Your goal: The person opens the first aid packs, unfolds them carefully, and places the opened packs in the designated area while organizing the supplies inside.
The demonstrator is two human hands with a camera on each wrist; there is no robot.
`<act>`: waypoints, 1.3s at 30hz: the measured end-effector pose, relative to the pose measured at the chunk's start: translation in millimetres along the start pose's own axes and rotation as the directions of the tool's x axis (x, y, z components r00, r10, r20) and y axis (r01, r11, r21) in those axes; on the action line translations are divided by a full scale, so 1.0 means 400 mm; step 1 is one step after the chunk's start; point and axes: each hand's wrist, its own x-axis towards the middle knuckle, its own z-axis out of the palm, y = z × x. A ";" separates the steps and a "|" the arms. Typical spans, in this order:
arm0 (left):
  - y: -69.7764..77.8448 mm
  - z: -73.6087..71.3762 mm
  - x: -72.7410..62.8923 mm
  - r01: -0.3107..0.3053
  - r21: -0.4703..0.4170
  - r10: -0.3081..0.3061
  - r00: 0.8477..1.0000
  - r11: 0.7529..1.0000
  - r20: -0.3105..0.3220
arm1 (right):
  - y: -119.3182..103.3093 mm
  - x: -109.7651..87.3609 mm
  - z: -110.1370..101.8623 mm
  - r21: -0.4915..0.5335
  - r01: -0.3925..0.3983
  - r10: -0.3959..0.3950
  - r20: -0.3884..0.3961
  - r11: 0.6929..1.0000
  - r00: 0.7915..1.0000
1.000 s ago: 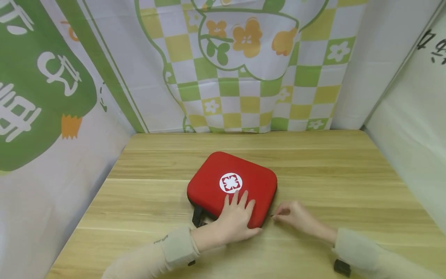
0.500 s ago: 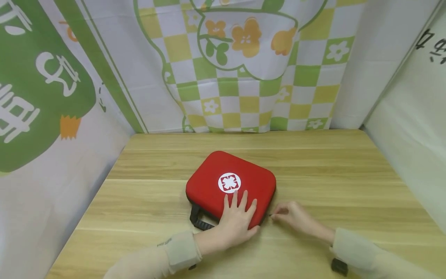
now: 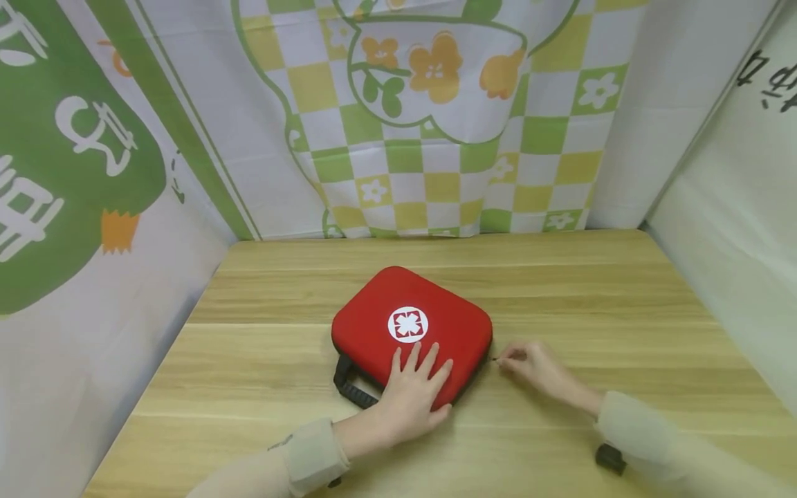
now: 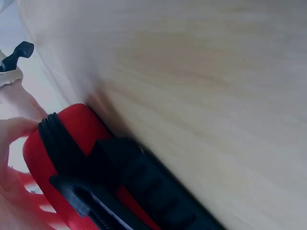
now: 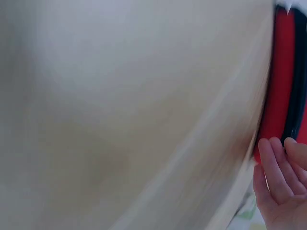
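Observation:
A red first-aid case (image 3: 436, 297) with a white round emblem lies flat on the table, its black handle (image 3: 355, 394) toward the front left. My left hand (image 3: 407, 401) rests on the lid's front part with fingers spread and straight, thumb over the near edge. At the case's right side, my right hand (image 3: 529, 366) pinches a small dark zipper pull (image 3: 495, 359) between thumb and index finger. In the right wrist view, the fingertips are at the black zipper band (image 5: 295, 86) running along the red side wall. The left wrist view shows the handle and zipper band near the left thumb.
The wood-grain table (image 3: 591, 290) extends around the case on all sides. A checkered, flower-printed cloth (image 3: 442, 180) hangs behind its far edge, with pale printed cloth at the left and right. A black wrist strap piece (image 3: 610, 458) hangs below the right sleeve.
My right hand has moved away from me along the case's right side with the zipper pull. The case has turned slightly, showing more of its handle, and my left hand has shifted slightly left.

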 end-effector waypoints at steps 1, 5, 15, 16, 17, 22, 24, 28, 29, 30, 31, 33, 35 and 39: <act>-0.006 0.002 -0.003 -0.011 -0.003 0.011 1.000 1.000 -0.004 | 0.009 0.005 -0.009 -0.014 -0.018 0.018 -0.022 1.000 1.000; -0.032 0.002 -0.016 -0.059 -0.019 0.059 0.998 0.998 -0.002 | 0.039 0.022 -0.038 -0.049 -0.060 0.058 -0.042 0.997 0.997; -0.120 -0.030 -0.007 -0.181 -0.091 0.188 0.980 0.979 0.068 | 0.076 0.081 -0.073 -0.079 -0.099 0.098 -0.018 0.992 0.995; -0.127 -0.034 -0.005 -0.193 -0.100 0.201 0.977 0.976 0.075 | 0.079 0.088 -0.076 -0.078 -0.103 0.102 -0.012 0.992 0.995; -0.135 -0.035 -0.002 -0.205 -0.108 0.214 0.973 0.973 0.084 | 0.081 0.097 -0.078 -0.078 -0.098 0.098 -0.004 0.992 0.995; -0.167 -0.044 0.004 -0.226 -0.142 0.244 0.961 0.964 0.126 | 0.078 0.131 -0.081 -0.086 -0.073 0.076 0.032 0.994 0.997; -0.180 -0.047 0.006 -0.224 -0.166 0.248 0.959 0.960 0.141 | 0.075 0.137 -0.079 -0.084 -0.071 0.075 0.047 0.994 0.996; -0.199 -0.044 0.009 -0.218 -0.207 0.253 0.954 0.954 0.161 | 0.075 0.138 -0.076 -0.063 -0.081 0.086 0.073 0.995 0.994; -0.202 -0.043 0.009 -0.220 -0.216 0.256 0.953 0.951 0.160 | 0.076 0.136 -0.074 -0.054 -0.087 0.092 0.078 0.995 0.993; -0.204 -0.042 0.008 -0.220 -0.222 0.258 0.953 0.950 0.159 | 0.076 0.134 -0.074 -0.048 -0.088 0.092 0.085 0.995 0.992; -0.207 -0.041 0.007 -0.222 -0.225 0.261 0.952 0.949 0.157 | 0.076 0.131 -0.073 -0.045 -0.094 0.098 0.088 0.995 0.991; -0.212 -0.041 0.005 -0.228 -0.232 0.266 0.953 0.946 0.147 | 0.073 0.124 -0.072 -0.037 -0.103 0.107 0.094 0.994 0.990; -0.219 -0.041 0.004 -0.237 -0.230 0.272 0.953 0.944 0.132 | 0.070 0.117 -0.070 -0.028 -0.103 0.106 0.099 0.994 0.989; -0.235 -0.043 0.000 -0.241 -0.219 0.270 0.956 0.946 0.117 | 0.062 0.100 -0.064 -0.017 -0.097 0.098 0.110 0.995 0.989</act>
